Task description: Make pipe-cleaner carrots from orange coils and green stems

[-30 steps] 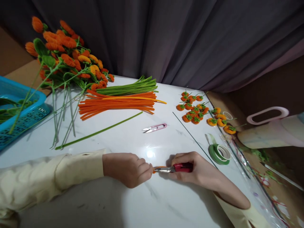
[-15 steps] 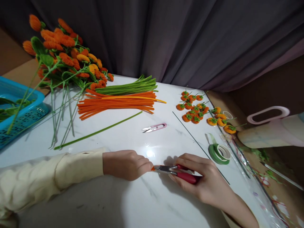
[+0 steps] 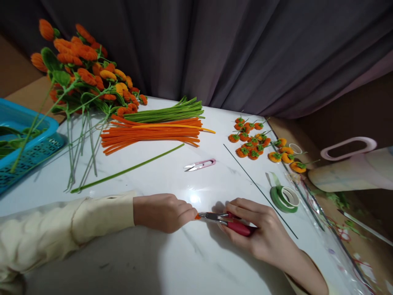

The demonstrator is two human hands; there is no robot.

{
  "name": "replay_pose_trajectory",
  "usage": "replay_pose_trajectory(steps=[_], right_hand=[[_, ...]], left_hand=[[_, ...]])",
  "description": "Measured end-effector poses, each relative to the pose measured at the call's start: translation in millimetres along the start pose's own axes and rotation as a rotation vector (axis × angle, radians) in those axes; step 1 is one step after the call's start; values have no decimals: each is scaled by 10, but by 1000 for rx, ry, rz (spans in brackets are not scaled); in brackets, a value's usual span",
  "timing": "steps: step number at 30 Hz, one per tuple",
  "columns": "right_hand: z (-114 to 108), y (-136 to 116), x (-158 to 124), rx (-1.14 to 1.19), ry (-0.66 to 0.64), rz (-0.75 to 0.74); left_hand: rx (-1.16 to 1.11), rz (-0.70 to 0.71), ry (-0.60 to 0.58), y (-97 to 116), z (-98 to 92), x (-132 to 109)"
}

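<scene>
My left hand [image 3: 164, 212] is closed in a fist on the white table [image 3: 172, 262], pinching a small orange piece [image 3: 197, 216] at its fingertips. My right hand [image 3: 256, 229] grips red-handled pliers [image 3: 229, 221], whose metal jaws meet the orange piece. Both hands rest near the table's front edge. Most of the orange piece is hidden inside the left fist.
Pink snips [image 3: 200, 165] lie mid-table. Orange pipe cleaners [image 3: 150, 134] and green ones [image 3: 167, 114] lie behind, with orange flowers [image 3: 82, 78] at the left. A blue basket [image 3: 29, 143], small orange pumpkins [image 3: 254, 143], green tape rolls [image 3: 284, 198] and a thin wire [image 3: 259, 190] are around.
My right hand has turned and slid back to the right, and the plier handles have spread apart. My left hand has barely moved.
</scene>
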State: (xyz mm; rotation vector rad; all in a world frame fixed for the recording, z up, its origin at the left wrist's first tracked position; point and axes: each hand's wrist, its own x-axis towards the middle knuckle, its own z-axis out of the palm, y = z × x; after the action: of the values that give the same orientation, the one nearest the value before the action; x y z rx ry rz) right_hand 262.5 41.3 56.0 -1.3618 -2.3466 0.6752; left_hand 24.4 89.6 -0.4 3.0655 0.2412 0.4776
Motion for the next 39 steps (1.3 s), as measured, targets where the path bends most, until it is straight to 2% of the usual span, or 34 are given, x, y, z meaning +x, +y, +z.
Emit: replay_pose_trajectory(steps=[8, 10, 12, 15, 18, 20, 23, 27, 29, 30, 31, 33, 36, 39], right_hand=[[50, 21, 22, -14, 3, -1], [-24, 45, -14, 17, 23, 27], [-166, 101, -133, 3, 109, 98], [-429, 268, -506, -198, 369, 279], [-598, 516, -1049, -538, 593, 513], [-627, 698, -1423, -759, 659, 678], [-604, 965, -1877, -883, 713, 871], [-591, 1220, -2149, -760, 603, 971], [-615, 1240, -2121, -766, 601, 973], [-630, 1209, -2062, -783, 635, 926], [-645, 1147, -1974, -795, 702, 858], [-669, 932, -1713, -680, 758, 594], [-676, 461, -1163, -218, 449, 282], [-637, 23, -573, 158, 87, 100]], left_hand=[[-49, -35, -44, -3, 23, -23], [-101, -56, -47, -10, 38, -30], [-158, -68, -28, -18, 49, -38], [-230, -71, 33, -22, 43, -42], [-328, -125, 76, -10, 2, -26], [-433, -194, 77, 5, -32, -7], [-556, -267, 71, 30, -69, 25], [-581, -312, 76, 54, -118, 61], [-567, -312, 94, 65, -166, 79], [-561, -310, 102, 72, -197, 89], [-560, -305, 112, 80, -232, 100], [-566, -295, 136, 99, -311, 126], [-605, -273, 187, 132, -434, 165], [-652, -243, 207, 155, -540, 189]])
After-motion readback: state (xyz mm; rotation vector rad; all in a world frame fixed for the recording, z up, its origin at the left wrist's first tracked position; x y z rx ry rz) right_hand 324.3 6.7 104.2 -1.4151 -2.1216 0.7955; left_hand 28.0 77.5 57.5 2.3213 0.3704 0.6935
